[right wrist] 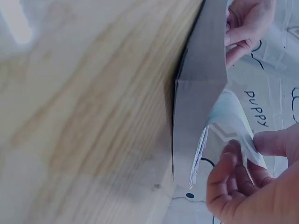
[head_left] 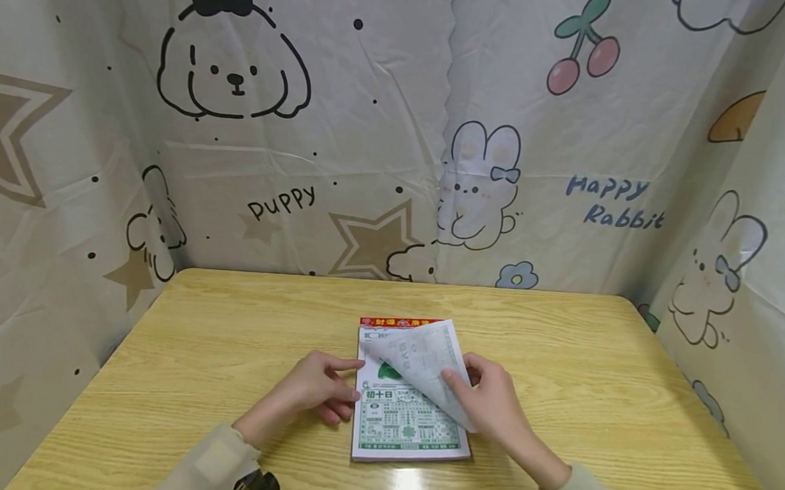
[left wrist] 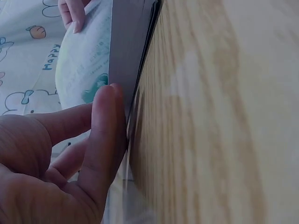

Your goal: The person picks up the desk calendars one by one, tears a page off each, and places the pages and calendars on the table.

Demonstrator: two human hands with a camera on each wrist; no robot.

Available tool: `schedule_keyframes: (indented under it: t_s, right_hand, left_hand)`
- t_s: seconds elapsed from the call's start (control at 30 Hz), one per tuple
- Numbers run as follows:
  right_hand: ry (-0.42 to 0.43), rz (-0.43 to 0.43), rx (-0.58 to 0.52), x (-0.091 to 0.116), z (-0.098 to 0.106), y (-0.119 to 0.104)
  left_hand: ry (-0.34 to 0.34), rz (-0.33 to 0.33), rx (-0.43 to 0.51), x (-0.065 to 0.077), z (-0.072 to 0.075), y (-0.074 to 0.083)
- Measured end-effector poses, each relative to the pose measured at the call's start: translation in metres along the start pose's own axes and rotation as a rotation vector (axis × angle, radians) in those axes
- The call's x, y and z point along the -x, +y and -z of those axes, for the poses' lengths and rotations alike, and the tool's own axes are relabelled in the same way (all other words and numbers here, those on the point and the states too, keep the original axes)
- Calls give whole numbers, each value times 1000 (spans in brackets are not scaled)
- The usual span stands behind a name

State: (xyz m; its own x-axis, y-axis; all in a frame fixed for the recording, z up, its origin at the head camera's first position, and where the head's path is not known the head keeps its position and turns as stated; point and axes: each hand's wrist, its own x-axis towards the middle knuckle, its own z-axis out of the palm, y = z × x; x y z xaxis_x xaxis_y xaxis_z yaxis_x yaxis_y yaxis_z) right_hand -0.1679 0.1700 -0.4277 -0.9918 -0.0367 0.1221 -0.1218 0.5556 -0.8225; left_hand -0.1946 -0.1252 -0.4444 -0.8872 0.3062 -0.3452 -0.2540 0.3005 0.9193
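A thick tear-off calendar (head_left: 366,421) with green print and a red header strip lies on the table. Its top page (head_left: 420,361) is lifted at the lower right corner and folds back toward the upper left, showing its pale underside. My right hand (head_left: 496,400) pinches that page between thumb and fingers, as the right wrist view also shows. At the calendar's left side rests my left hand (head_left: 321,389), fingertips right against the edge. In the left wrist view, its thumb (left wrist: 105,121) lies along the thick side of the pad (left wrist: 128,51).
The wooden table (head_left: 242,311) spreads around the calendar. Behind it and at both sides hangs a cream curtain (head_left: 372,125) with cartoon prints. Dark wrist devices (head_left: 260,486) sit at the sleeves.
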Motion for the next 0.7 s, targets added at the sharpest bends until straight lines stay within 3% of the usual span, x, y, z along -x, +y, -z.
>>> schedule_keyframes:
  t_s: [0.3,0.5,0.7]
  right_hand:
    - [1,-132,-182,-3,7,3]
    - [-4,-174,-216,-3,9,4]
    - [-5,-215,-260,-6,7,6]
  left_hand:
    - [-19,8,15,0,1,0]
    - [-46,-4,8,-1,1,0]
    - [-30,-22,-17,-1,0,0]
